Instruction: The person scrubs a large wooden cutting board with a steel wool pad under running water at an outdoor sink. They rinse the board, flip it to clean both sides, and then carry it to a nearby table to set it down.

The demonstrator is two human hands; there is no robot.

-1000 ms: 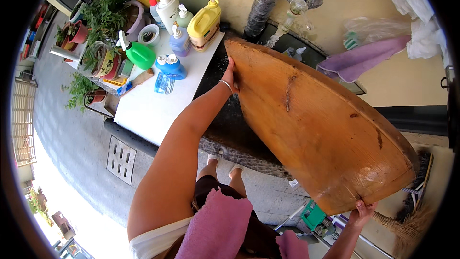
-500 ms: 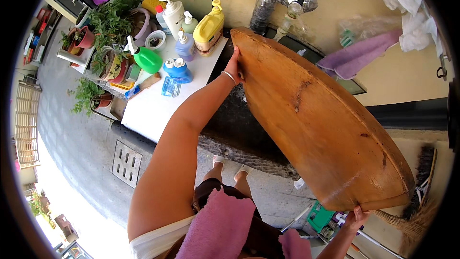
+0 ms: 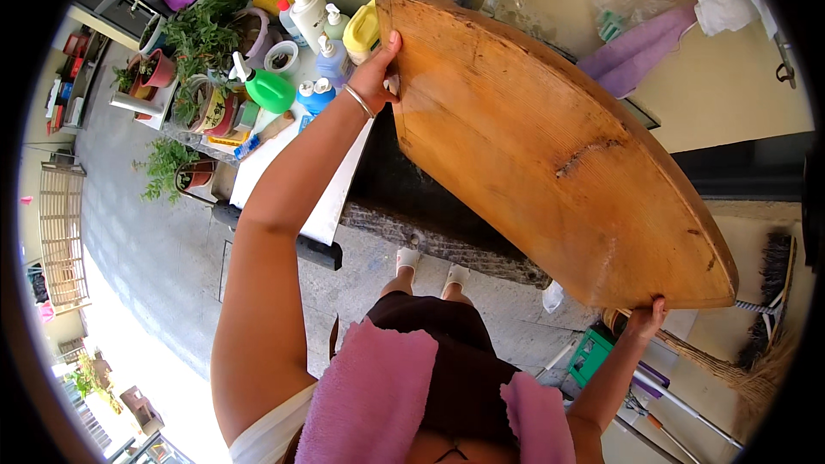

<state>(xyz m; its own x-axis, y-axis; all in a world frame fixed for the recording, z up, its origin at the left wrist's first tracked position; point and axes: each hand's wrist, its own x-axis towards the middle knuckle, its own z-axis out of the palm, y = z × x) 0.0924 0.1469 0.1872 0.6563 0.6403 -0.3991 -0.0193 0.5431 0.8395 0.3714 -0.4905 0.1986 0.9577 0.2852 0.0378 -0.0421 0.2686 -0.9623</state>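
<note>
A large, thick wooden board (image 3: 524,146) with one curved edge is held up in front of me, tilted, over a dark stone trough (image 3: 412,245). My left hand (image 3: 378,73), a bangle at its wrist, grips the board's left end with the thumb on the near face. My right hand (image 3: 646,320) is closed on the lower edge near the right end. Part of the trough is hidden behind the board. The board's near face shows a dark crack and several small marks.
To the left, a white tabletop (image 3: 331,198) bears a green spray bottle (image 3: 268,91), a yellow jug (image 3: 363,30), several pump bottles and potted plants (image 3: 206,30). A purple towel (image 3: 640,56) hangs on the wall. Brooms (image 3: 713,361) and a green basket (image 3: 589,356) stand at lower right.
Both hands have raised the board and shifted it up and slightly left in view. Its near face is turned more toward me, and it now covers part of the yellow jug.
</note>
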